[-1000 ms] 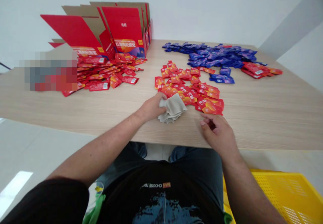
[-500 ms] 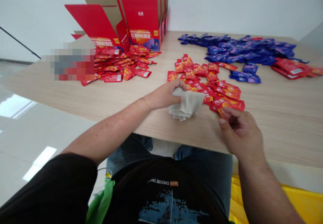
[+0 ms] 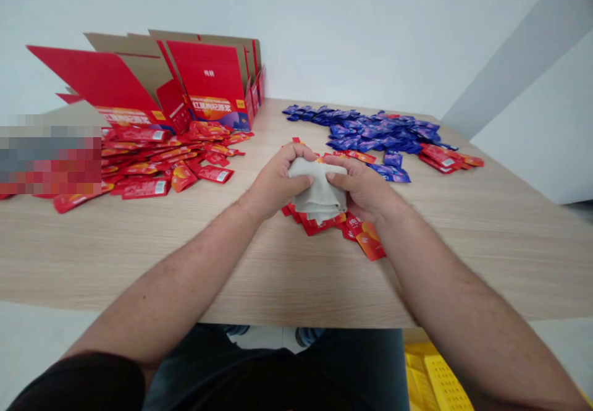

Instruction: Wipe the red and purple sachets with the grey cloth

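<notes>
A folded light-grey cloth point(image 3: 319, 191) is held up between both hands, above the near part of the table. My left hand point(image 3: 283, 179) grips its left side, thumb on the near face and fingers behind. On the right side my right hand point(image 3: 364, 185) pinches it the same way, its fingers partly hidden behind the cloth. Beneath and behind the cloth lie red and orange sachets point(image 3: 370, 241), much of that group covered by the cloth and hands.
Printed red cartons point(image 3: 208, 77) with raised flaps stand at the back left, a heap of red sachets point(image 3: 157, 157) before them. Blue sachets point(image 3: 375, 133) are piled at the back, with several red ones point(image 3: 442, 157) at their right. A yellow basket point(image 3: 442, 374) sits below the table edge point(image 3: 259, 318).
My right hand has come off the red sachets and taken hold of the cloth's right side. Both hands now hold it, over the sachets. The camera view has shifted.
</notes>
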Demonstrator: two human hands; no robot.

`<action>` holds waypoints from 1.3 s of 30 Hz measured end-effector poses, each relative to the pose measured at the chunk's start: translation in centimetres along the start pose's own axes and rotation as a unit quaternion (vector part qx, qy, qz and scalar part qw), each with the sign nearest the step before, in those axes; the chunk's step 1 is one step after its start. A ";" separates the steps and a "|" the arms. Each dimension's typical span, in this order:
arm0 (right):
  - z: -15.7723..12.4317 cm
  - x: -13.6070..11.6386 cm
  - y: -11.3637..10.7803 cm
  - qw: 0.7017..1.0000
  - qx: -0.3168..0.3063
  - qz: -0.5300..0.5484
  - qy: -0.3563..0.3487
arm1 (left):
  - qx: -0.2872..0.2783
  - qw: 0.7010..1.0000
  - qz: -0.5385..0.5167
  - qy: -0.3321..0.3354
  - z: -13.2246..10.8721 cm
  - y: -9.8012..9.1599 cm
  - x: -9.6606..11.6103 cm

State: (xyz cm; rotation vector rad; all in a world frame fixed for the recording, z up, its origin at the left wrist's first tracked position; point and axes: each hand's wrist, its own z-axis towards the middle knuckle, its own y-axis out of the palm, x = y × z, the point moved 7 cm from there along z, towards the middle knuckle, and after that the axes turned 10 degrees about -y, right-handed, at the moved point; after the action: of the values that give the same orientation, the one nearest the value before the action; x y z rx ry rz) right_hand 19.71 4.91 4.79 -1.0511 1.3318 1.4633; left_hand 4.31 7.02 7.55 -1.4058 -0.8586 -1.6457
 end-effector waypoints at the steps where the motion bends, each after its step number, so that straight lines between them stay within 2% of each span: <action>1: 0.6 0.0 -0.2 1.000 0.016 -0.002 -0.009 | 0.028 1.000 0.007 -0.001 0.3 -0.6 -0.7; 5: 1.8 -0.4 -1.4 0.991 0.082 -0.005 -0.102 | 0.145 0.988 0.052 0.006 0.7 -2.9 -3.1; 7: 1.7 0.0 -1.4 0.988 0.084 -0.003 -0.130 | 0.177 0.982 0.067 0.015 0.4 -3.4 -3.9; 9: 1.3 1.1 -1.2 0.990 0.069 -0.008 -0.121 | 0.185 0.981 0.056 0.006 0.0 -3.5 -4.5; 13: 0.3 3.6 -1.1 0.997 0.017 -0.040 -0.057 | 0.192 0.980 0.023 -0.040 -0.5 -3.2 -5.3; 16: 0.1 4.1 -1.2 0.990 -0.033 -0.125 -0.055 | 0.208 0.976 0.027 -0.053 -0.6 -3.3 -5.3; 18: 0.0 3.6 -1.6 0.972 -0.021 -0.221 -0.083 | 0.218 0.974 0.028 -0.059 -0.6 -3.5 -5.3; 20: -0.1 2.6 -2.1 0.942 0.018 -0.315 -0.113 | 0.222 0.973 0.025 -0.061 -0.6 -3.5 -5.4; 24: -0.4 0.8 -2.2 0.883 0.076 -0.439 -0.148 | 0.223 0.972 0.048 -0.052 -0.9 -2.9 -5.0; 28: -1.0 0.0 -1.1 0.839 0.086 -0.502 -0.192 | 0.220 0.970 0.096 -0.034 -1.7 -1.6 -4.1; 31: -1.7 0.0 0.3 0.827 0.059 -0.507 -0.235 | 0.199 0.976 0.087 -0.029 -2.4 -0.2 -3.9; 33: -2.2 0.1 1.0 0.839 0.039 -0.478 -0.257 | 0.182 0.981 0.061 -0.012 -2.9 0.6 -3.7; 35: -2.4 0.4 1.6 0.881 0.003 -0.391 -0.264 | 0.149 0.989 0.014 0.018 -3.4 1.3 -3.2; 37: -2.3 0.9 1.9 0.926 -0.035 -0.281 -0.250 | 0.093 0.995 -0.032 0.035 -3.8 2.1 -2.7; 39: -1.9 1.2 1.6 0.944 -0.033 -0.241 -0.225 | 0.022 0.997 -0.063 0.026 -3.8 2.9 -2.5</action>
State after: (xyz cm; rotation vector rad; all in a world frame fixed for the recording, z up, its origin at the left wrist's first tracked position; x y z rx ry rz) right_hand 17.92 3.00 3.86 -0.9270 0.6476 1.2726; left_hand 5.31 2.68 4.53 -1.2967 -0.9643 -1.7393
